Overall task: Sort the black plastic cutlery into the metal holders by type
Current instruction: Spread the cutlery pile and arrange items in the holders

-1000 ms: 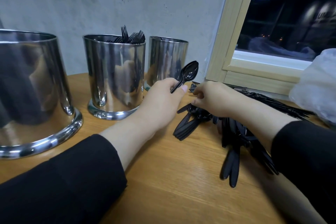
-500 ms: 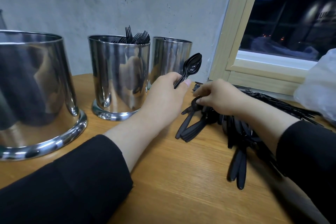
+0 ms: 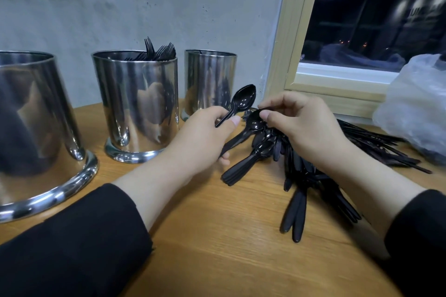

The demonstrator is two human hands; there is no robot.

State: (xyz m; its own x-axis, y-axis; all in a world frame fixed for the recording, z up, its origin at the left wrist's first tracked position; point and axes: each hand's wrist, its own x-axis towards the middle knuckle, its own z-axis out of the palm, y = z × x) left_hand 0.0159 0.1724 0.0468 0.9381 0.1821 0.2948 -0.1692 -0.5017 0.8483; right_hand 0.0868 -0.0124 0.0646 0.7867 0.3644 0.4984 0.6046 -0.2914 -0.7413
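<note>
My left hand (image 3: 202,137) grips a black plastic spoon (image 3: 242,100) by its handle, bowl up and tilted right. Just right of it, my right hand (image 3: 304,125) pinches the bowl of a second spoon (image 3: 253,125) lifted from the pile of black cutlery (image 3: 299,169) on the wooden table. Three metal holders stand along the wall: a big one (image 3: 36,128) at the left, a middle one (image 3: 137,103) with black forks (image 3: 159,52) sticking out, and a right one (image 3: 210,79) behind my left hand. What that last holder contains is hidden.
A crumpled clear plastic bag (image 3: 415,108) lies at the right by the wooden window frame (image 3: 337,90). More thin black cutlery (image 3: 376,144) fans out beneath it. A grey wall runs behind the holders. The wooden table (image 3: 229,248) reaches toward me.
My right hand has risen from the pile, now pinching a second spoon by its bowl close to my left hand. The left hand still holds its spoon in about the same place.
</note>
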